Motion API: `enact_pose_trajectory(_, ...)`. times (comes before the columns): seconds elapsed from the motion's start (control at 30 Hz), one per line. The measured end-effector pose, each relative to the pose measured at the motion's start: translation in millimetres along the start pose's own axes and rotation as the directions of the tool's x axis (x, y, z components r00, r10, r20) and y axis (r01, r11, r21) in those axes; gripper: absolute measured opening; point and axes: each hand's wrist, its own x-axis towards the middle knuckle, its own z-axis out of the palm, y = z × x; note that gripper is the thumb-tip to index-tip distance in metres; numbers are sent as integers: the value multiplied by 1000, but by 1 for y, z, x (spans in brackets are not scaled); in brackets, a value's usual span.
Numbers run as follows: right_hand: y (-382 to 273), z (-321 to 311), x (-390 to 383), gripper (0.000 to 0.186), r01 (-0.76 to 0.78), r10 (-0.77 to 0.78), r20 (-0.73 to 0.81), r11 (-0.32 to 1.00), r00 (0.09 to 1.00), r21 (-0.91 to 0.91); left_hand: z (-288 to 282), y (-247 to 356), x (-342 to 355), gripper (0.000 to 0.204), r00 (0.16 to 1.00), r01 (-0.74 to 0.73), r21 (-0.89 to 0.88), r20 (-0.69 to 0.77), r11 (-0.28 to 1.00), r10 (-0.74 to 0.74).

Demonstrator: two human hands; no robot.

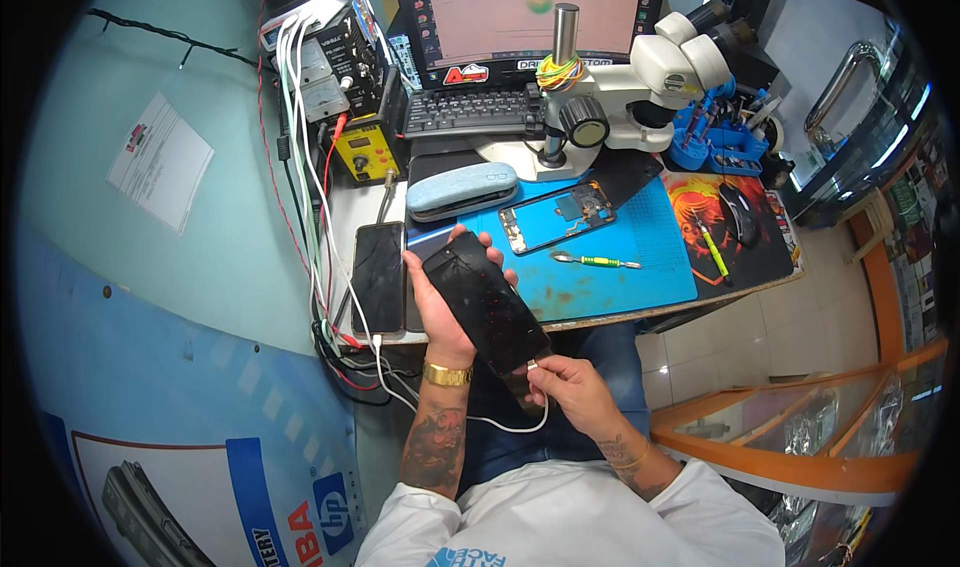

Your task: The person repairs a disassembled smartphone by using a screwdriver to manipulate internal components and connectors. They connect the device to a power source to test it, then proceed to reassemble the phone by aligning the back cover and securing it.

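My left hand (440, 312) wraps round a black smartphone (482, 305), its dark screen facing up and its lower end tilted toward me. At that lower end, my right hand (570, 385) pinches the plug of a white charging cable (533, 429). The plug meets the phone's bottom edge; whether it is fully seated I cannot tell. The cable loops below my hands and runs off to the left. Left of my left hand, a second dark phone (379, 279) lies on the bench with a white plug at its lower end.
On the blue mat (640, 267) lie an opened phone frame (558, 217), a green-handled pry tool (597, 262) and a grey-blue case (462, 189). A microscope (590, 117), keyboard (470, 113) and monitor (530, 17) stand behind. A yellow-fronted power unit (365, 155) with hanging wires is left; a mouse (738, 215) is right.
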Motion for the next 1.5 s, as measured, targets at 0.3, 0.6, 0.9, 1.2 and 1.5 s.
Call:
enact_pose_trajectory(0.3, 1, -4, 3, 28, -93, 94, 92, 995, 991, -19, 6, -1, -3, 67, 998, 50, 72, -36, 996, -47)
enact_pose_trajectory(0.6, 3, -3, 5, 26, -107, 104, 62, 993, 993, 48, 9, 0, -1, 53, 997, 52, 150, -59, 987, -44)
enact_pose_trajectory(0.9, 22, -3, 7, 23, -58, 52, 69, 994, 996, 92, 6, 1, 1, 57, 990, 136, 127, -50, 983, -131)
enact_pose_trajectory(1.2, 29, -19, 12, 23, -77, 61, 81, 972, 995, 221, 5, -5, 5, 79, 994, 105, 182, 4, 978, -107)
enact_pose_trajectory(1.5, 71, -97, 16, 28, -257, 260, 150, 966, 954, -39, -2, 13, -3, 76, 990, 138, 203, -6, 969, -140)
